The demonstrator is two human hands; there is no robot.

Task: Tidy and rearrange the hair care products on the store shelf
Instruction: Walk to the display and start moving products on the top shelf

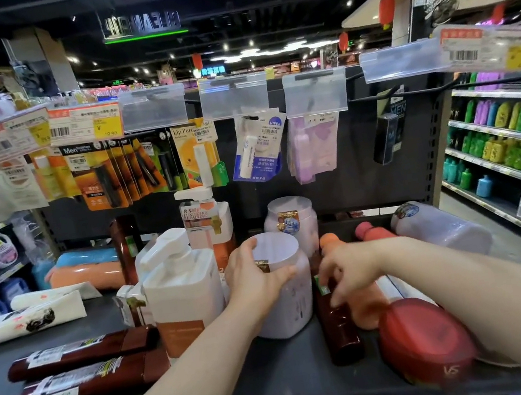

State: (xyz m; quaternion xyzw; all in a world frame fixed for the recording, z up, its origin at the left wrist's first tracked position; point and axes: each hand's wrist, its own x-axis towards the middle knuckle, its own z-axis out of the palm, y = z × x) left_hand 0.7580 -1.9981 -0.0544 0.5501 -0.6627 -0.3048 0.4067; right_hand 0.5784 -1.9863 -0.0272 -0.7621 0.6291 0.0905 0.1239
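Grey metal shelf (281,361): bare deck at front centre, goods crowding both sides. Red bottle (423,339), lying at the right front edge, cap marked "VS". White pump bottle (181,291), upright, left of centre. Lilac jar (287,300), upright at centre, grasped round its shoulder by the left hand (256,278). Brown bottle (340,329), lying just right of the jar; right hand (348,269) curled over its top, grip unclear. Hanging cards (195,153) behind: "Lip Pure", "NIVEA", "Men".
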